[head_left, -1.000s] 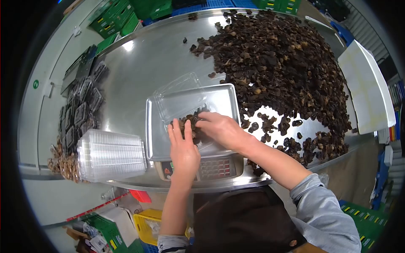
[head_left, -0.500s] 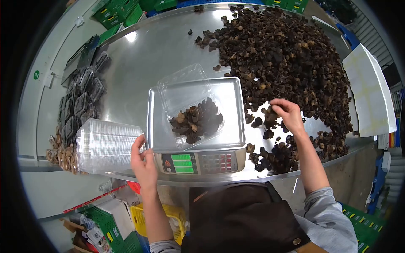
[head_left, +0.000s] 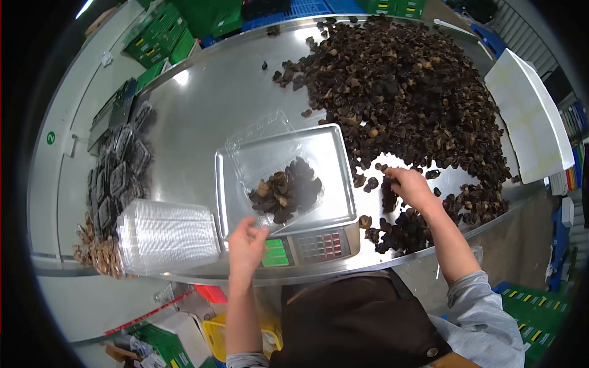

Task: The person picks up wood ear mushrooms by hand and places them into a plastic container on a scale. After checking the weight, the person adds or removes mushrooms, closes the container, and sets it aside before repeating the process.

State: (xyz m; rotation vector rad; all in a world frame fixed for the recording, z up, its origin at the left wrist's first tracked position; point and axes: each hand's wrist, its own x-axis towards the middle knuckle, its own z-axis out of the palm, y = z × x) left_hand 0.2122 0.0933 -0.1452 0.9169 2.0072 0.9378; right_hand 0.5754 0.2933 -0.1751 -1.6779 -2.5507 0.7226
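My right hand (head_left: 410, 189) is closed in a pinch on dark, curled wood ear mushrooms (head_left: 388, 197), just right of the scale. Left of it, a clear plastic punnet (head_left: 257, 161) with its hinged lid raised rests on the metal pan of the weighing scale (head_left: 334, 153). A clump of wood ear mushrooms (head_left: 285, 190) lies in the punnet. My left hand (head_left: 246, 248) hovers at the pan's front left corner, fingers loosely curled and apart, with nothing visible in it. It covers part of the scale's green display (head_left: 276, 253).
A large heap of wood ear mushrooms (head_left: 417, 92) covers the table's right side, beside a white box (head_left: 531, 116). Nested clear punnets (head_left: 169, 236) lie left of the scale. Filled packs (head_left: 119, 172) are piled at the table's left edge. Green crates (head_left: 156, 37) stand behind.
My left hand has moved right, from beside the nested punnets to the scale's front corner. My right hand has shifted slightly left and down with the mushrooms. The camera view has tilted a little.
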